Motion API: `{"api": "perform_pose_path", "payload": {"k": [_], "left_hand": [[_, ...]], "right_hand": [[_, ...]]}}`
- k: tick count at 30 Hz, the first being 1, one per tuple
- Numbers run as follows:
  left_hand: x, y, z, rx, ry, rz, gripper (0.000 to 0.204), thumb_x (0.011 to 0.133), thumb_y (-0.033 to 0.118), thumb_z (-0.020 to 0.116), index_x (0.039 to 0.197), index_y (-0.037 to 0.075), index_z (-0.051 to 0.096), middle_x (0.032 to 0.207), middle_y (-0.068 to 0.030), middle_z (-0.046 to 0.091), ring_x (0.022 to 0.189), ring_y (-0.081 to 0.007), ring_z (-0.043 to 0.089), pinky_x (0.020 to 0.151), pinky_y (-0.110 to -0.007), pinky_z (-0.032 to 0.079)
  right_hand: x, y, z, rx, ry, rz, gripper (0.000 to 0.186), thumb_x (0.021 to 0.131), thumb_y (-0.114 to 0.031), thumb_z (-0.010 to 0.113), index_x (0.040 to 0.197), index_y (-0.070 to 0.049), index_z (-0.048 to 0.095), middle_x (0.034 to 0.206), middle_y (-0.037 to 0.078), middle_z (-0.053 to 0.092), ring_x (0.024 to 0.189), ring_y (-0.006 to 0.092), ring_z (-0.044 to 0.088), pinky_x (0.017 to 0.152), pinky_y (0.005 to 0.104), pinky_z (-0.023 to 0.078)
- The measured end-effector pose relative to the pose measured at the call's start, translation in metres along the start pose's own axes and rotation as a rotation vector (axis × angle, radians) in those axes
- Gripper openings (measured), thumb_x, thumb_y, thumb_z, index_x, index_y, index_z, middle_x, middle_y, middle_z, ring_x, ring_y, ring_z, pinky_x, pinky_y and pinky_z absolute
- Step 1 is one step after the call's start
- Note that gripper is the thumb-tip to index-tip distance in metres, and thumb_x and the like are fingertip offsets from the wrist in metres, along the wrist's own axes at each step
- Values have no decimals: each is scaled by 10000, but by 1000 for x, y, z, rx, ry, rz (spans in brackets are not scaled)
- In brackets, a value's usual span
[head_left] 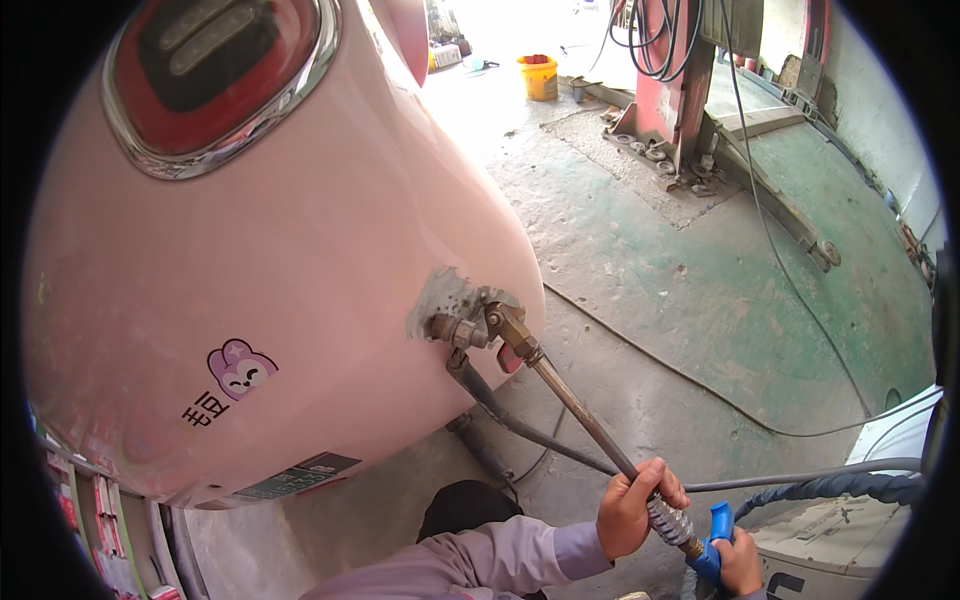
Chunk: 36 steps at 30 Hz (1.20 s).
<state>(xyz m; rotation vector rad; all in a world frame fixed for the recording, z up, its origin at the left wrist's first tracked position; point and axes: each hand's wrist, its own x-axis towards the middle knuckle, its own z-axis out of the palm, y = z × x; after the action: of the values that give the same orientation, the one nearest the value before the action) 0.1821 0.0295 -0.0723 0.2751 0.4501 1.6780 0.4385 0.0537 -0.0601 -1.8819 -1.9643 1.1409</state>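
Note:
My left hand point(625, 515) is closed round a long metal rod tool point(583, 415), at its silvery ridged lower section. My right hand point(740, 565) grips the blue handle point(718, 530) at the rod's lower end. The tool's brass-coloured head point(505, 325) is at a grey, pitted bare patch point(435, 290) on the rear corner of a pink car point(280, 260). Beside it a round metal fitting point(450, 330) sits on the patch, with a thick black cable point(478, 390) running down from it. Whether the tool head touches the metal I cannot tell.
A red lift post point(660, 95) with coiled hoses and a low arm point(790, 220) stands beyond. A yellow bucket point(538, 82) is behind. Cables point(650, 360) cross the concrete floor. A pale machine point(810, 545) with a thick hose is at lower right, a shelf point(105, 530) at lower left.

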Motion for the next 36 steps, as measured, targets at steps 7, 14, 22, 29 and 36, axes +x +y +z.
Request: {"api": "perform_pose_path", "payload": {"k": [7,14,22,29,36], "left_hand": [[18,90,27,-254,162,260,491,1054,518,329,977,81,539,775,-37,478,696,-168,441,714,-340,395],[14,95,43,-98,449,232,454,1047,534,366,850,136,460,703,21,371,601,-123,334,606,-303,331],[44,120,2,-391,-364,-61,692,933,786,255,640,164,336,515,46,230,457,-115,226,468,-304,230],[28,103,22,-94,255,123,638,959,740,287,706,158,353,548,40,258,465,-110,246,461,-295,251],[16,95,38,69,426,231,407,1051,504,397,912,126,459,732,7,390,640,-134,382,645,-314,370]], "right_hand": [[3,30,3,-103,-83,-4,358,820,-309,623,919,35,640,853,258,653,797,443,626,726,441,502],[8,82,29,-226,-414,-349,234,890,-233,608,987,-33,682,966,269,631,866,431,636,762,455,512],[1,59,30,-132,-132,-32,345,879,-294,620,944,44,629,893,298,613,866,466,622,764,487,494],[6,63,35,-127,-326,-68,336,886,-303,612,952,26,635,926,297,613,885,454,614,765,474,486],[5,64,37,-65,-383,41,260,926,-239,556,978,-6,658,955,277,619,902,444,627,782,464,495]]}}
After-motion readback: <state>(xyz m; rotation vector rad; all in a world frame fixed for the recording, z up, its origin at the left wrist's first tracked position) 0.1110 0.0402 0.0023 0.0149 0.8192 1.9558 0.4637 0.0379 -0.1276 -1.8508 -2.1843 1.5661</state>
